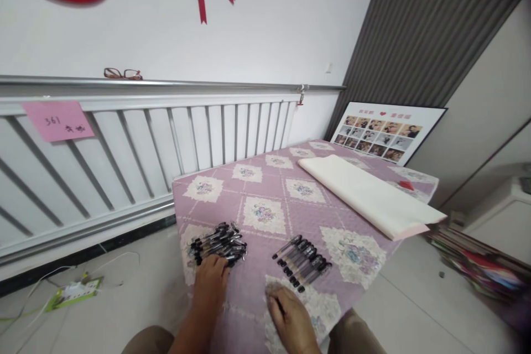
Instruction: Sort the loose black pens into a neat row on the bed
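Note:
My left hand [211, 278] is at the near edge of a jumbled pile of black-capped pens [219, 242]. Its fingers curl over the closest pen, and the fingertips are partly hidden among the pens. To the right, several similar pens with clear barrels and dark caps lie side by side in a slanting row [302, 263]. Just in front of that row my right hand [291, 318] rests low over the tablecloth. Its fingers are bent in and closed, with a dark gap by the thumb; what they hold, if anything, is hidden.
A purple flowered cloth [236, 199] covers the table. A large folded cream sheet [365, 193] lies to the right, before a photo board [385, 133]. A white radiator [199, 138] runs behind. On the floor are a power strip [74, 293] with cords and stacked papers [477, 260].

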`<control>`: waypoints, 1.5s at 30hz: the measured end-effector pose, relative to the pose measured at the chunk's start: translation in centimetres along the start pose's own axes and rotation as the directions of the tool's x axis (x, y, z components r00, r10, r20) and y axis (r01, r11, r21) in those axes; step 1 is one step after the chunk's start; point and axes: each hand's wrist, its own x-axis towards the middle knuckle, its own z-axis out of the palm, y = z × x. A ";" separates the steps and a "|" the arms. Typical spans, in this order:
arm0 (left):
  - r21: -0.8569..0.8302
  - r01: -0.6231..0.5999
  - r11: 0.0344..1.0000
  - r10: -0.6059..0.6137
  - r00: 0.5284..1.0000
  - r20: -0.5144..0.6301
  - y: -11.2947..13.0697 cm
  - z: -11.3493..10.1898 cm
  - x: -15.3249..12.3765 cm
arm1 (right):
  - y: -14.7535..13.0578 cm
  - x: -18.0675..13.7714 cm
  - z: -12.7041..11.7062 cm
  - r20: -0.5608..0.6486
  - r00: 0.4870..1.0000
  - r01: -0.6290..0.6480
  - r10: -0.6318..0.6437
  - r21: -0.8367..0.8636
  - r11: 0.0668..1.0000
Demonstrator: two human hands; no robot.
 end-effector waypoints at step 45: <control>-0.333 -0.099 0.938 0.133 0.988 0.079 -5.3 -2.6 -0.9 | -6.0 5.6 6.8 0.042 0.997 -0.052 0.061 -0.202 0.978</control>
